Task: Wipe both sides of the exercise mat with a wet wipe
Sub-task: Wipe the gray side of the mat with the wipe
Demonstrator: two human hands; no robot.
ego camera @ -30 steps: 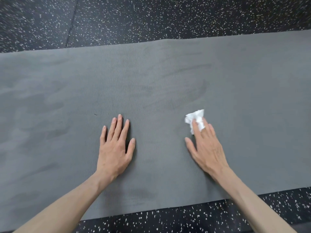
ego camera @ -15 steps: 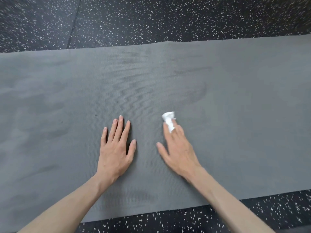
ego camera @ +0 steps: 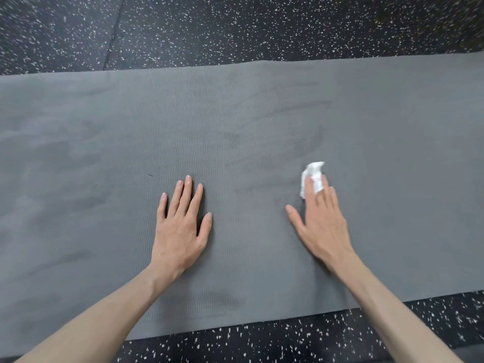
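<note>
Now my left hand (ego camera: 180,229) lies flat, fingers straight, on the grey exercise mat (ego camera: 235,127). My right hand (ego camera: 320,221) presses the crumpled wet wipe (ego camera: 313,176) under straight fingers onto the mat, which lies on the speckled floor (ego camera: 235,27).

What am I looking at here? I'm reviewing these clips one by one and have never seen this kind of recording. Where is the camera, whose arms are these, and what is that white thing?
There is no machine here. The one picture comes from a wide-angle camera worn on a person's head, looking forward and down, so the two bare arms entering from the bottom are the wearer's own. A grey exercise mat lies spread on a black speckled floor. The left hand lies flat on the mat, fingers straight, holding nothing. The right hand presses a crumpled white wet wipe onto the mat under its straight fingers; part of the wipe sticks out beyond the fingertips. Faint darker streaks on the mat may be damp traces of wiping.
</note>
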